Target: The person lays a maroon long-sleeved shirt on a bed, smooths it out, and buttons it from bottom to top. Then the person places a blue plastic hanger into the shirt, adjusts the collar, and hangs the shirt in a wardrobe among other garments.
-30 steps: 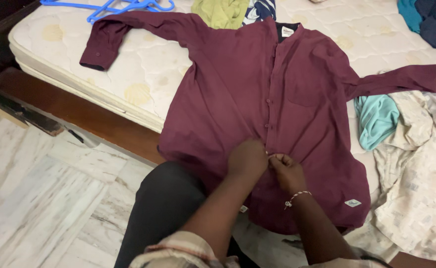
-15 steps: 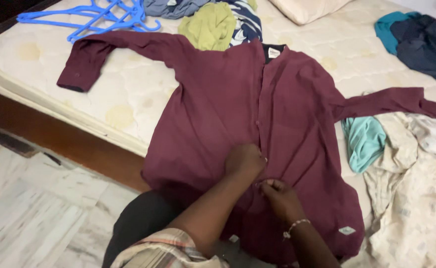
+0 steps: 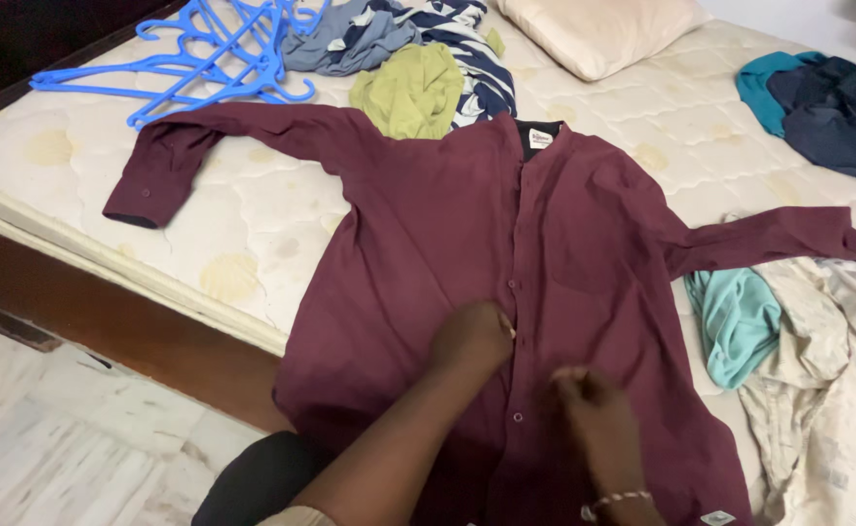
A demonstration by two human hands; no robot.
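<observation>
Maroon shirt [image 3: 545, 282] lies front-up, flat on the quilted mattress [image 3: 253, 214], hem hanging over the near edge above a dark wooden bed frame [image 3: 126, 331] and pale marble floor [image 3: 48, 448]. Sleeves are spread wide; left cuff ends near the mattress corner, bare quilting around it. Left hand [image 3: 472, 341] is curled, knuckles pressed on the cloth just beside the button placket. Right hand [image 3: 589, 404] is blurred, fingers bunched on the fabric; cannot tell if pinching. Blue plastic hangers [image 3: 204, 54] at the far-left edge; olive cloth [image 3: 409, 88], striped garment [image 3: 477, 58], pillow [image 3: 594, 29] beyond the collar. Teal cloth [image 3: 735, 321] and crumpled cream fabric [image 3: 827, 390] crowd the right side.
</observation>
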